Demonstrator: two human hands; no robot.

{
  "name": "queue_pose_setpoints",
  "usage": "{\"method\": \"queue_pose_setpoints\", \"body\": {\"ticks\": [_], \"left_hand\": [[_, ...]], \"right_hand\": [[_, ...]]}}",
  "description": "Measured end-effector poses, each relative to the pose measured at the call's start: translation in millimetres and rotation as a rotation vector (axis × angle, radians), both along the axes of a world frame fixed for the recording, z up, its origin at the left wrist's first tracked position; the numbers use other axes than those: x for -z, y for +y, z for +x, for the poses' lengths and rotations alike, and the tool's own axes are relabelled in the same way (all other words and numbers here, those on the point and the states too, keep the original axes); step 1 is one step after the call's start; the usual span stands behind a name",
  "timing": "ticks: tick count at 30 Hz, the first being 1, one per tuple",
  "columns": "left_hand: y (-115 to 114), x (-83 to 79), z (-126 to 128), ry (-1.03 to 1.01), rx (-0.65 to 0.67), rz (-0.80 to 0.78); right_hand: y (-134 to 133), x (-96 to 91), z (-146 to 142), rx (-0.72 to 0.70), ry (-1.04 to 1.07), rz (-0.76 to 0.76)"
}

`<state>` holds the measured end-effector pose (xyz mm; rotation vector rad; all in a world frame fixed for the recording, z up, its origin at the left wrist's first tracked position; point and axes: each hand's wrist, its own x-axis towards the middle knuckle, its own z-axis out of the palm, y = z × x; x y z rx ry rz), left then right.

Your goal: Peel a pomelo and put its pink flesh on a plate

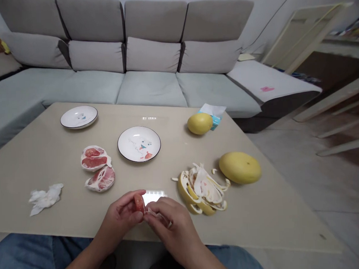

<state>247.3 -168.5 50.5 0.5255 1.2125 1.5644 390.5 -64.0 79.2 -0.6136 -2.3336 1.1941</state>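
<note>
Over the table's near edge, my left hand point(123, 216) is closed on a red pomelo segment point(139, 203). My right hand point(171, 218) touches the segment's right side and pinches a pale strip of membrane point(155, 215). Beyond my left hand lie peeled pomelo chunks point(101, 179) with red flesh and white membrane. A white plate point(138, 137) with a small picture and bits of red pulp stands past my hands. To the right of my right hand, a heap of yellow and white pomelo peel point(200, 191) rests on the table.
Whole pomelos, one at the right point(240, 167) and one farther back point(199, 123), sit on the table point(260, 222). Behind the farther one is a blue tissue pack point(216, 121). A second plate point(79, 111) stands far left, a crumpled tissue point(46, 199) near left. A sofa point(150, 88) lines the back.
</note>
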Motion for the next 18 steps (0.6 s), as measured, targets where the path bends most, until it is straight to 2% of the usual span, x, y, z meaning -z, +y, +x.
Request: {"method": "queue_pose_setpoints", "body": {"ticks": [5, 11, 14, 18], "left_hand": [[0, 3.1, 4, 0.071, 0.026, 0.091], [-3, 5.1, 4, 0.212, 0.025, 0.091], [-2, 7.0, 4, 0.152, 0.035, 0.099], [0, 8.3, 2, -0.018, 0.058, 0.032]], "right_hand": [[0, 4.3, 0, 0.030, -0.012, 0.033], [-2, 10.8, -4, 0.010, -0.012, 0.105], [-2, 10.6, -7, 0.015, 0.004, 0.040], [-3, 7.7, -9, 0.045, -0.023, -0.175]]}}
